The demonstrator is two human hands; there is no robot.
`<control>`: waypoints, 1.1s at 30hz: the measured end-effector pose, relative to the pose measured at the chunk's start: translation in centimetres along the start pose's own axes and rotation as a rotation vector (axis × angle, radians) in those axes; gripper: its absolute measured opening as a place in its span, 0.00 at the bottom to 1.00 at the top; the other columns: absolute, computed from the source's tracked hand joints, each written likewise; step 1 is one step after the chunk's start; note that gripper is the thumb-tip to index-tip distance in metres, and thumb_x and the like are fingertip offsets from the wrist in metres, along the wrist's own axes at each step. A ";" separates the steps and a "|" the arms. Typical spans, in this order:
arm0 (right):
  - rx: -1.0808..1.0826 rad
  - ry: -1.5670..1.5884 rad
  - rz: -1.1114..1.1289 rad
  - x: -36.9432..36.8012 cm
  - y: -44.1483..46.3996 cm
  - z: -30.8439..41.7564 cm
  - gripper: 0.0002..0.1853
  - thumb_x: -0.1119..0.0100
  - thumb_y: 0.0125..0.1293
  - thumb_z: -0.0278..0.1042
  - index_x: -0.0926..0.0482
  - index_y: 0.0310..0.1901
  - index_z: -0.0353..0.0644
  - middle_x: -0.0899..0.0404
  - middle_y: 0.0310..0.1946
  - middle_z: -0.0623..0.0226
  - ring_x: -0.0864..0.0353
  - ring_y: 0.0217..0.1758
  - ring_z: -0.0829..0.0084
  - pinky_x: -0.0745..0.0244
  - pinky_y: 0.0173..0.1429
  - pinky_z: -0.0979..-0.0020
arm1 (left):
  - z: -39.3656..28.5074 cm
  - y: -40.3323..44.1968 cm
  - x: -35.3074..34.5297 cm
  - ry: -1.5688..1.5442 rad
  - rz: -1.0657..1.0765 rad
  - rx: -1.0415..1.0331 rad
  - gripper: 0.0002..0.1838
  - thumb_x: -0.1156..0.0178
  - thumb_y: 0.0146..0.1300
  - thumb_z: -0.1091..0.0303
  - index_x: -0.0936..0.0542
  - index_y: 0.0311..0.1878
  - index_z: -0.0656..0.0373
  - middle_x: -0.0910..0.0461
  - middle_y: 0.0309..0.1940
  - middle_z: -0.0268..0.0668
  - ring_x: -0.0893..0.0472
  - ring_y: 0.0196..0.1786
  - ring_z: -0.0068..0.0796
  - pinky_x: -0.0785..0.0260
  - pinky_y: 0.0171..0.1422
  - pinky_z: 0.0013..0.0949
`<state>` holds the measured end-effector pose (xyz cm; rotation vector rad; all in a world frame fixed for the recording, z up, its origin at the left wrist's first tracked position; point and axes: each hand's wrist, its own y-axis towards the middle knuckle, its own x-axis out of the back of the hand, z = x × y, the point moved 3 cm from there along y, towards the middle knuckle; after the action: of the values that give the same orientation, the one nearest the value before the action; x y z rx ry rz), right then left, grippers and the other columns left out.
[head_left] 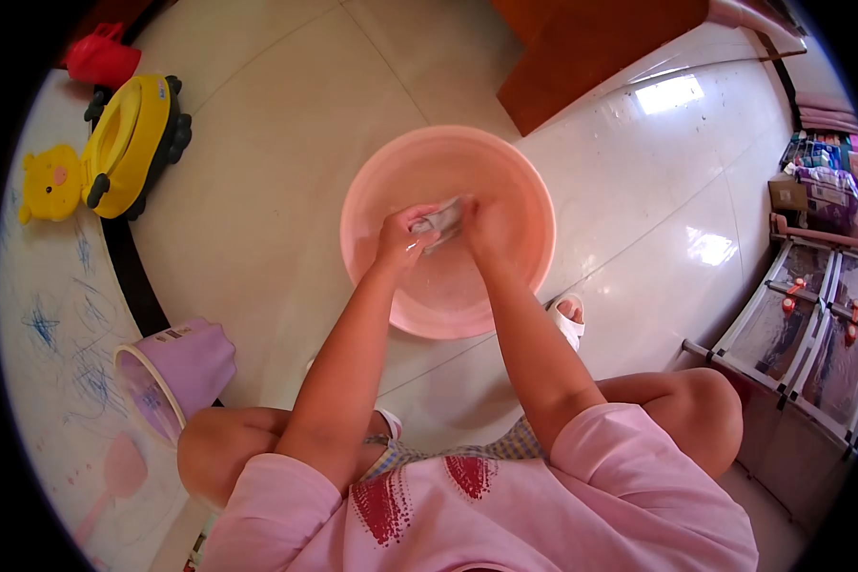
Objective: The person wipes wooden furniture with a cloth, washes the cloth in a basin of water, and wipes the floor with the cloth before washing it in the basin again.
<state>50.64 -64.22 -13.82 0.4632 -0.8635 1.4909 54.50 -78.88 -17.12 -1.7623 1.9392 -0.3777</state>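
A large pink basin [541, 191] stands on the tiled floor in front of me, with what looks like shallow water in it. Over its middle, a small wet greyish-white cloth [441, 221] is bunched between my two hands. My left hand [406, 234] is closed around the cloth's left end, thumb towards me. At the other end, my right hand [480, 229] grips the cloth with its fingers curled and partly hidden from view. What kind of cloth piece it is, I cannot make out.
To the left are a yellow bear-shaped child's potty [129, 143], a red watering-can-like vessel [103, 57] and a tipped purple bin [186, 367]. Brown wooden furniture [582, 57] juts in at the top. Storage boxes with clear fronts [777, 315] line the right side.
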 end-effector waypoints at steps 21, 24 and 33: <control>-0.065 0.120 0.206 -1.8 1.4 -2.4 0.11 0.39 0.48 0.29 0.18 0.34 0.36 0.19 0.28 0.55 0.19 0.36 0.64 0.26 0.40 0.66 | 0.8 -2.2 -0.4 1.226 -0.422 -0.262 0.16 0.35 0.48 0.68 0.20 0.44 0.53 0.32 0.55 0.43 0.35 0.61 0.44 0.43 0.62 0.46; -0.011 0.030 0.136 -0.8 0.5 -1.2 0.10 0.40 0.49 0.30 0.18 0.33 0.37 0.18 0.28 0.55 0.19 0.34 0.62 0.26 0.40 0.65 | -1.5 -3.4 -0.6 1.193 -0.488 -0.242 0.15 0.36 0.50 0.65 0.19 0.43 0.53 0.35 0.61 0.43 0.40 0.65 0.44 0.48 0.66 0.47; -0.046 0.145 0.190 -1.9 1.9 -3.1 0.07 0.41 0.50 0.26 0.18 0.31 0.36 0.20 0.20 0.61 0.22 0.22 0.68 0.27 0.29 0.67 | -2.4 -3.1 -0.9 1.298 -0.405 -0.349 0.15 0.38 0.49 0.71 0.21 0.43 0.53 0.31 0.57 0.40 0.36 0.63 0.39 0.46 0.64 0.43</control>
<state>49.69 -63.03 -17.62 0.2406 -0.8433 1.6534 55.86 -78.68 -13.37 -2.4340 2.4697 -1.7674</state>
